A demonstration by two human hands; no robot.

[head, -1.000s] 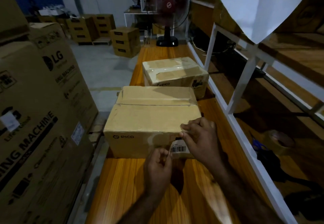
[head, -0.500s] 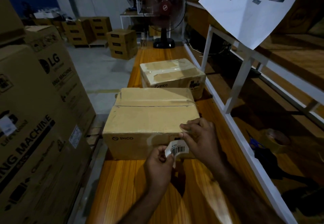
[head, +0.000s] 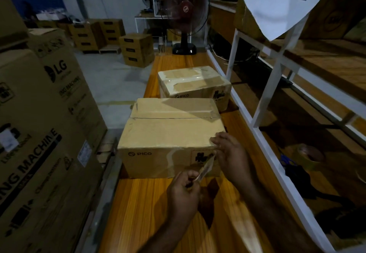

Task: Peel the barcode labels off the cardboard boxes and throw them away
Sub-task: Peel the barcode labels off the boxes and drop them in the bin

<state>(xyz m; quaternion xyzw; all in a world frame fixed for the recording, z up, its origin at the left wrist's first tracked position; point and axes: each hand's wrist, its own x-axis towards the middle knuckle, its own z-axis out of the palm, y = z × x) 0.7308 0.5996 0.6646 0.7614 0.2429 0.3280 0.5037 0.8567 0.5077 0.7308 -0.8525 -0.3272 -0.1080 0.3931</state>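
While the left hand (head: 184, 191) pinches the lower end of a barcode label (head: 207, 168) between thumb and curled fingers, the strip runs slantwise up to the front face of the near box (head: 170, 134), ending beside the thumb of the right hand (head: 229, 153). Whether that upper end is stuck to the cardboard cannot be told. The label shows nearly edge-on and blurred, so its print is unreadable. The right hand grips the same box at its right front corner, fingers bent over the top edge and thumb down on the front face. The hands are apart, joined only by the label. On the left of that front face "PICO" is printed beside a small round logo, and a dark printed block near the right thumb is too blurred to read. The box sits on a wooden counter (head: 158, 213). Behind it on the counter stands a second box (head: 194, 83) with shiny tape over its top, also marked "PICO". Left of the near box rise large cartons (head: 45, 114) reading "LG" and "MACHINE". Far behind it stands a fan (head: 185, 9). Right of it is a white-framed shelf (head: 265, 102) with a roll of tape (head: 310, 154) low down, and a printed sheet of paper (head: 277, 5) hangs above.
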